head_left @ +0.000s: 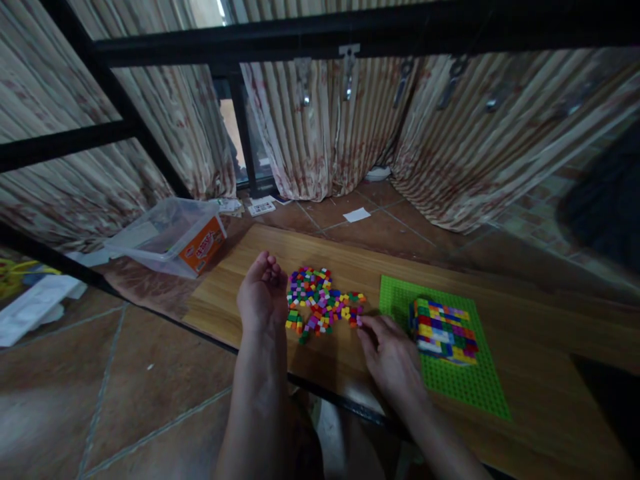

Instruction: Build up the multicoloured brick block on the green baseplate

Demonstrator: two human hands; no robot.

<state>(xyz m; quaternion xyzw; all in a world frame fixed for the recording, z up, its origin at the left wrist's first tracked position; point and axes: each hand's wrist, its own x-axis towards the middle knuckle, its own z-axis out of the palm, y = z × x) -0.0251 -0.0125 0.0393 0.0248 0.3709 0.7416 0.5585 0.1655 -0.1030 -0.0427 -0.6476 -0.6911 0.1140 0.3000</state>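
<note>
My left hand [264, 293] is raised palm up beside the pile, its fingers curled inward; whatever lies inside them, if anything, is hidden. Many small multicoloured toy bricks [320, 297] spread loosely over the wooden table. At the pile's right edge, my right hand [393, 350] pinches a small pink-purple toy brick [359, 321] between thumb and forefinger. Right of that hand, a block built from many coloured bricks [444, 331] stands on a green studded baseplate [487, 387].
A clear plastic bin [165, 233] with an orange label stands on the tiled floor beyond the table's left end. The wooden table [330, 370] runs across in front of me. Papers [357, 215] lie on the floor near striped curtains [310, 133]. A black metal frame [300, 40] crosses the top.
</note>
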